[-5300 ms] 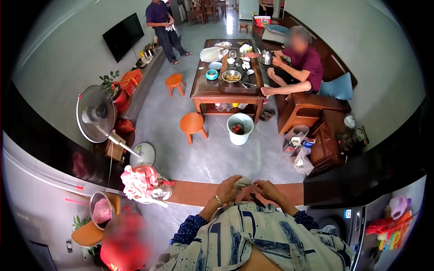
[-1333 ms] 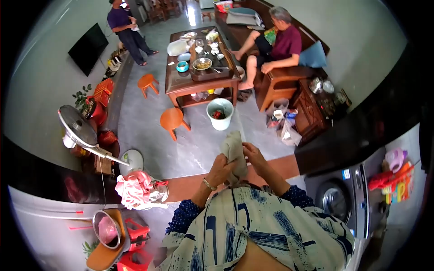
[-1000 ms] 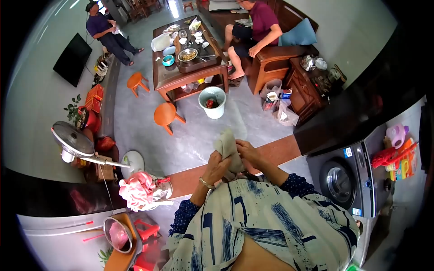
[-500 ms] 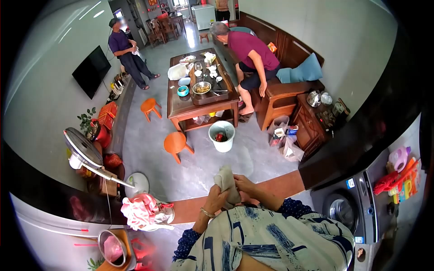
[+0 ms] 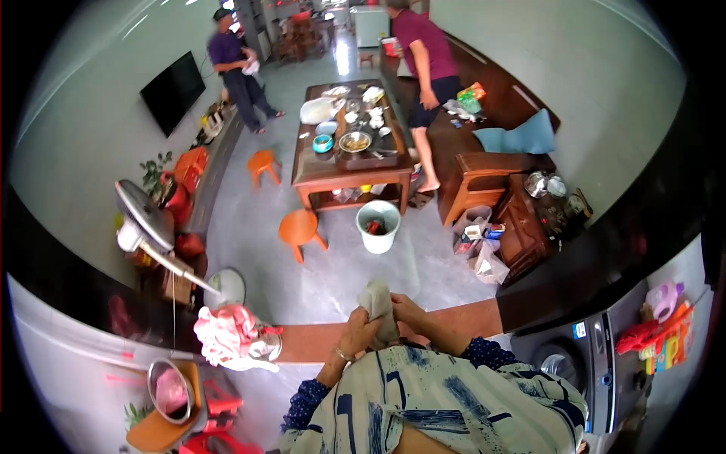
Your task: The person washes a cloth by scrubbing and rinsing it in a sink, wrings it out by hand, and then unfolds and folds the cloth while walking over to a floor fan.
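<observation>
A bunched grey-beige cloth [image 5: 384, 312] is held up in front of my body, over the apron with blue patches [image 5: 423, 386]. My left hand [image 5: 358, 328], with a bracelet at its wrist, is closed around the cloth's left side. On the other side my right hand [image 5: 408, 312] grips the cloth, its fingers partly hidden behind it. Beyond the cloth, on the floor, stands a white bucket [image 5: 389, 238] with something red and dark inside.
Ahead is a wooden table [image 5: 318, 178] with bowls and crumpled tissues. Orange stools [image 5: 297, 225] and a fan [image 5: 144, 216] stand left; a washing machine [image 5: 597, 356] is at right. One person [image 5: 234, 60] stands by the television, another [image 5: 423, 45] beside the wooden sofa [image 5: 484, 163].
The person by the sofa has risen from a bent, seated-looking posture, uncovering items on the seat. My view has shifted slightly. Both my hands keep hold of the cloth.
</observation>
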